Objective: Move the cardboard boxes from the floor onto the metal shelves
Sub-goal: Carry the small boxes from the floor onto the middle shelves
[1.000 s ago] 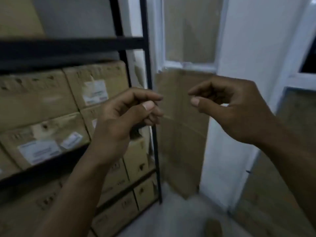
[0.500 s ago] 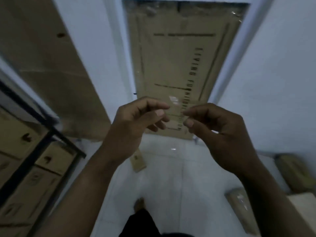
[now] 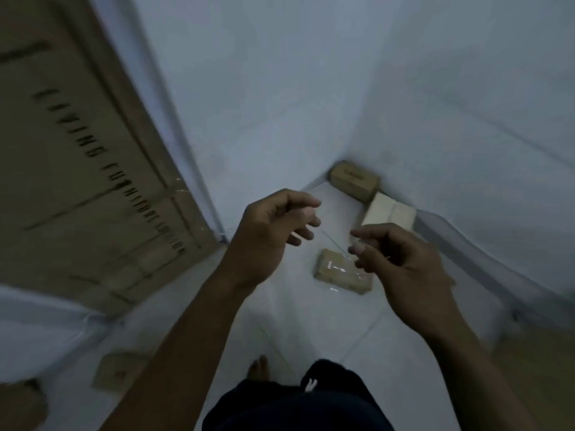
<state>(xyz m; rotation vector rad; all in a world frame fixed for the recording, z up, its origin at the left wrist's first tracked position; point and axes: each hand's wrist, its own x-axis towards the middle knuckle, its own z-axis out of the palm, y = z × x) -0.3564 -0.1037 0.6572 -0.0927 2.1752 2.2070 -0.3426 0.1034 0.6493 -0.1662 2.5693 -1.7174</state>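
The left hand (image 3: pixel 273 234) and right hand (image 3: pixel 401 269) pinch a thin clear strip (image 3: pixel 334 244), probably tape, stretched between them. Beyond them, a taped cardboard box (image 3: pixel 337 273) lies on the floor (image 3: pixel 289 321). A brown box (image 3: pixel 354 181) and a pale box (image 3: pixel 389 213) sit in the corner. All are closed, so their contents are hidden. They look small, stiff and probably light. Grip opposite sides, since the glossy tape may be slippery.

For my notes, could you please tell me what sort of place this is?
Probably a storeroom: brown cardboard boxes lie on the white tiled floor, and a large flat printed cardboard carton fills the left side.
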